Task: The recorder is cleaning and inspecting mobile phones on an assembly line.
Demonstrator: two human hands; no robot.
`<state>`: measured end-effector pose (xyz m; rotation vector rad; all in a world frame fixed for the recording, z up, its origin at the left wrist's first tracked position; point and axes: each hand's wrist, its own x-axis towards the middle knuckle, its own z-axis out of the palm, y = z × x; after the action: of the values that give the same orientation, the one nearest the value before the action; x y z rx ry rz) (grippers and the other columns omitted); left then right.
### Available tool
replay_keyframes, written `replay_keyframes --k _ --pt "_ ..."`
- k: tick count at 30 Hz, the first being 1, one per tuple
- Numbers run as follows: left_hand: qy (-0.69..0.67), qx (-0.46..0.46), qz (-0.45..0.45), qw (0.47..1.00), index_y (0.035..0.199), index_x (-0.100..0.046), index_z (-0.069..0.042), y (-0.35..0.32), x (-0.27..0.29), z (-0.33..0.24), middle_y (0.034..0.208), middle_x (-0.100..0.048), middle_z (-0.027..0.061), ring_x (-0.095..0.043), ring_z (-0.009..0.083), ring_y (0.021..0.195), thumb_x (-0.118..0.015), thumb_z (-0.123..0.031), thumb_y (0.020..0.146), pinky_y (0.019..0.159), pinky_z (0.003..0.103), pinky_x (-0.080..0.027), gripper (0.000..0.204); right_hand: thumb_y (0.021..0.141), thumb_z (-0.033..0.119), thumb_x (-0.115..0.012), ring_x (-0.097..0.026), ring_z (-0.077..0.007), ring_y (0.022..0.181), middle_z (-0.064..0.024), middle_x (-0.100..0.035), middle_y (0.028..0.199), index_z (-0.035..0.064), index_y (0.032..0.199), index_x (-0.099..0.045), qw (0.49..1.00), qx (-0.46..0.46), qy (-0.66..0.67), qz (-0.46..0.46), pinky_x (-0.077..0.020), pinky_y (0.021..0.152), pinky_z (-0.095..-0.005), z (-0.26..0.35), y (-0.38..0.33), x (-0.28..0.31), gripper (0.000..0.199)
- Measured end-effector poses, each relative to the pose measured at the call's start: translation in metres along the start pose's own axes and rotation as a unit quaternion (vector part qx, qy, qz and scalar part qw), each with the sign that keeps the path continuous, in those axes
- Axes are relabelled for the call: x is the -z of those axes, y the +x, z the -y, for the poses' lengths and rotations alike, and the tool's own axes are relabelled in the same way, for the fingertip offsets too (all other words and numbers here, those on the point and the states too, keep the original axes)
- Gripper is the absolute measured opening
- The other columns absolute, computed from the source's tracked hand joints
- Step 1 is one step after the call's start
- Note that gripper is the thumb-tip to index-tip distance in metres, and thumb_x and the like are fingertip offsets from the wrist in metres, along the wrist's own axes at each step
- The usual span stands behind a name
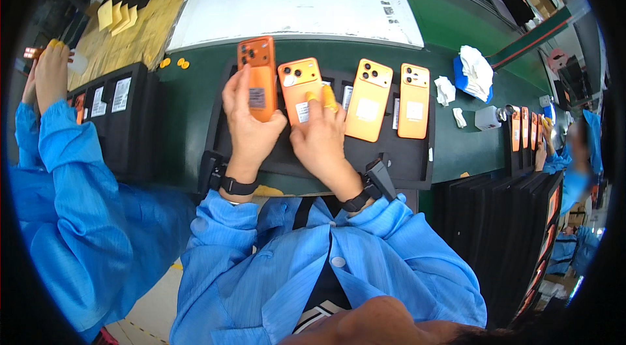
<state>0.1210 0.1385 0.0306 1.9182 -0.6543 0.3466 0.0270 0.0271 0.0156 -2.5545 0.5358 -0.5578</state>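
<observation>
My left hand [248, 126] is closed around an orange phone [262, 84], its fingers along the left edge and its thumb near the lower right corner. That phone stands raised and tilted, camera block up. Beside it, my right hand [324, 139] grips the lower part of a second orange phone [300, 72], with yellow finger cots on the fingertips. This phone shows its back, which carries a white label. To the right, a third orange phone [369, 100] and a fourth orange phone [413, 104] lie back up in a black foam tray [404, 161].
A blue box of white wipes [475, 76] stands right of the tray, near crumpled wipes [445, 90]. Stacked black trays [486, 234] rise at the lower right. A co-worker's sleeve [75, 149] is close on the left. Yellow finger cots [184, 64] lie behind the tray.
</observation>
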Motion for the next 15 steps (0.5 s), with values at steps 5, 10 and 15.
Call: replay_keyframes --k 5,10,15 --pt "0.227 0.025 0.059 0.972 0.146 -0.038 -0.004 0.000 -0.003 0.013 0.144 -0.032 0.0253 -0.040 0.0473 0.121 -0.069 -0.005 0.065 0.095 0.055 -0.044 0.087 0.076 0.019 -0.074 -0.043 -0.0464 0.121 -0.0321 -0.044 0.138 -0.0053 0.130 -0.051 0.998 0.001 -0.051 0.045 -0.0395 0.097 -0.0549 0.009 -0.003 0.003 0.064" --pt "0.295 0.045 0.096 0.950 0.145 -0.040 -0.003 -0.005 -0.007 0.014 0.146 -0.031 0.0262 -0.042 0.0452 0.117 -0.070 -0.010 0.068 0.089 0.058 -0.045 0.083 0.079 0.028 -0.074 -0.045 -0.0461 0.117 -0.0329 -0.047 0.132 -0.0074 0.134 -0.048 0.988 -0.002 -0.142 0.064 -0.0403 0.092 -0.0551 0.010 -0.001 -0.002 0.071" --pt "0.309 0.018 0.109 0.945 0.140 -0.047 -0.002 -0.010 -0.005 0.019 0.144 -0.039 0.0267 -0.043 0.0456 0.119 -0.073 -0.016 0.073 0.098 0.053 -0.043 0.073 0.082 0.031 -0.073 -0.047 -0.0454 0.111 -0.0372 -0.047 0.131 -0.0108 0.136 -0.045 0.986 -0.045 -0.144 0.070 -0.0413 0.090 -0.0575 0.009 0.010 -0.002 0.074"
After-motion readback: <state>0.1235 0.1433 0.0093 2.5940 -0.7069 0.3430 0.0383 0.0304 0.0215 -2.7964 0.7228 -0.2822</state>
